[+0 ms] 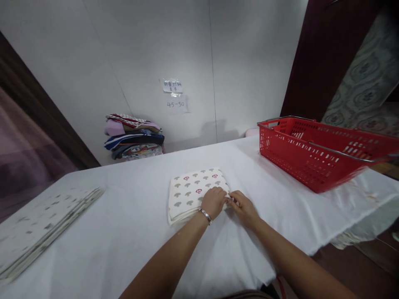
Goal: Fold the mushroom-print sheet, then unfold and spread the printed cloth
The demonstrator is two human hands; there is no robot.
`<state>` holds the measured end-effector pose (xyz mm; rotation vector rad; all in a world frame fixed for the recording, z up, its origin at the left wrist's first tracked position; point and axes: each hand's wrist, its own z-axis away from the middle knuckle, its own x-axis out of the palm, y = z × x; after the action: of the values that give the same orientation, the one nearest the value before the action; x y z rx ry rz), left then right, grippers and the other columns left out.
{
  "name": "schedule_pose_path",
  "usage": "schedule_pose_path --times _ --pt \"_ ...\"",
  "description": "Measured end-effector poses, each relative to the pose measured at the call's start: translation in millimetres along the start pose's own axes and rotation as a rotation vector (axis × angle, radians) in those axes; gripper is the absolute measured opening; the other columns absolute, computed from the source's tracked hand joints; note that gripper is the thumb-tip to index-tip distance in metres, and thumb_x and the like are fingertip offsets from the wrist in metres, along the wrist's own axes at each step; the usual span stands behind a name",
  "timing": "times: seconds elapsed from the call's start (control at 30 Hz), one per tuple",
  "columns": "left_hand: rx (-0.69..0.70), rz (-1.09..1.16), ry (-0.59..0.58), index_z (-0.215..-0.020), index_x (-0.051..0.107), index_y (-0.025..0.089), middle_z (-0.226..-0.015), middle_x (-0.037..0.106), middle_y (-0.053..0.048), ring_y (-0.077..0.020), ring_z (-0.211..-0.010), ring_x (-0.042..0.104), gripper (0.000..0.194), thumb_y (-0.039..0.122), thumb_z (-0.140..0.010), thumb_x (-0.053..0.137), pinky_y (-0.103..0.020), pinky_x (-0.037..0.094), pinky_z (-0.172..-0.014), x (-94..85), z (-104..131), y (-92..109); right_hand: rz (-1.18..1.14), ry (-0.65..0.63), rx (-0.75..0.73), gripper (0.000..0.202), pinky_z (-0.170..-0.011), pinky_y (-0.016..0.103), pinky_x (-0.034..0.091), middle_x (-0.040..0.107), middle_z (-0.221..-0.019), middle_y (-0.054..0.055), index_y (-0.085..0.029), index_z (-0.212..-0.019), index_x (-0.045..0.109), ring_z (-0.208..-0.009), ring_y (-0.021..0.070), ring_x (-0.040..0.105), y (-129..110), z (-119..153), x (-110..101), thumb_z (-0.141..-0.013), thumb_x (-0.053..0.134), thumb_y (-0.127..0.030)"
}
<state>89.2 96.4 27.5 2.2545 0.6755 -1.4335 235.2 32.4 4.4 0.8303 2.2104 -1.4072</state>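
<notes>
A folded white cloth (190, 189) printed with grey and red mushrooms lies flat in several layers on the white-covered table. My left hand (213, 201), a silver bracelet at its wrist, rests on the cloth's near right part with its fingers closed at the edge. Right beside it, my right hand (245, 209) pinches the same corner, thumb and fingers together. The two hands' fingertips nearly meet, and they hide the corner itself.
At the left lies another folded patterned cloth (40, 226). A red plastic basket (296, 153) with metal handles stands at the right. Folded clothes (134, 139) are piled by the wall, under paper signs (176, 104). The white tablecloth (124, 232) hangs over the near edge.
</notes>
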Motion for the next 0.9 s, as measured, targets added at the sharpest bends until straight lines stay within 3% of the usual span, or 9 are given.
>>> schedule_pose_path --times 0.27,0.5,0.73,0.9 --pt "0.044 0.032 -0.034 -0.091 0.054 0.019 -0.084 0.057 -0.005 -0.0183 -0.081 0.051 0.016 0.017 -0.084 0.041 -0.033 0.04 -0.072 -1.8 3.1 1.1 0.014 0.019 0.004 0.019 -0.066 0.026 0.042 0.054 -0.08 0.002 -0.022 -0.094 0.057 -0.07 0.0136 0.05 2.0 -2.1 1.3 -0.084 0.042 -0.027" --pt "0.052 0.035 0.182 -0.083 0.058 0.02 -0.108 0.055 -0.004 -0.0196 -0.104 0.046 0.015 0.019 -0.084 0.043 -0.037 0.038 -0.085 -9.1 18.2 7.0 -0.005 0.015 0.002 0.019 -0.067 0.026 0.041 0.055 -0.081 0.002 -0.022 -0.089 0.058 -0.073 0.0139 0.051 4.7 -2.7 0.4 -0.086 0.04 -0.028" --pt "-0.048 -0.026 0.163 -0.082 0.06 0.02 -0.116 0.053 -0.005 -0.0231 -0.114 0.04 0.012 0.021 -0.082 0.048 -0.041 0.037 -0.088 6.4 17.9 14.5 -0.018 -0.001 -0.04 0.019 -0.072 0.027 0.042 0.056 -0.084 0.002 -0.022 -0.091 0.057 -0.078 0.0146 0.052 8.6 -2.1 0.9 -0.088 0.039 -0.027" --pt "0.036 -0.003 0.199 -0.079 0.059 0.018 -0.113 0.055 -0.004 -0.0205 -0.114 0.041 0.017 0.016 -0.085 0.043 -0.038 0.036 -0.089 13.0 15.8 16.7 0.042 0.017 -0.026 0.021 -0.074 0.028 0.042 0.056 -0.087 0.003 -0.022 -0.094 0.056 -0.08 0.0148 0.052 9.3 0.1 2.7 -0.088 0.036 -0.024"
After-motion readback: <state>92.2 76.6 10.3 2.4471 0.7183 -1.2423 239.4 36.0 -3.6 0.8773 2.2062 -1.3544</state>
